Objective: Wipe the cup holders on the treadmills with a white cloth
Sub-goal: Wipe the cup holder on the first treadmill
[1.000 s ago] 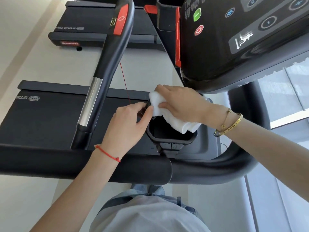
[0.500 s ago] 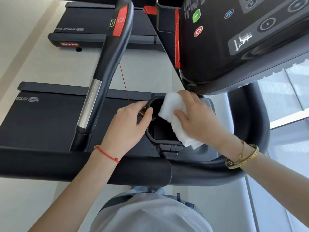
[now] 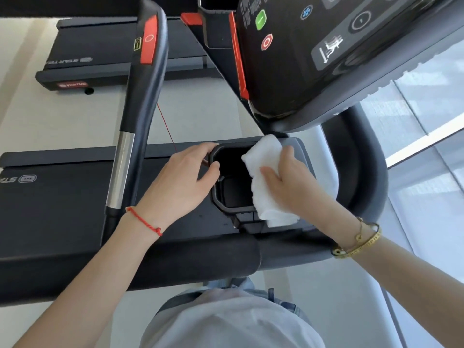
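risk: we judge the white cloth (image 3: 266, 182) — gripped by our right hand (image 3: 288, 182) — may slide off the cup holder (image 3: 227, 208) rim | left hand (image 3: 185, 182) curled on the rim

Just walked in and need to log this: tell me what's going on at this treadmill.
A person is wiping a treadmill's cup holder. The right hand presses a folded white cloth against the holder's right rim, part of the cloth hanging over the edge. The left hand grips the holder's left rim, thumb over the edge, steadying it. The inside of the holder is dark and open to view. The console hangs above, and a second treadmill stands beyond.
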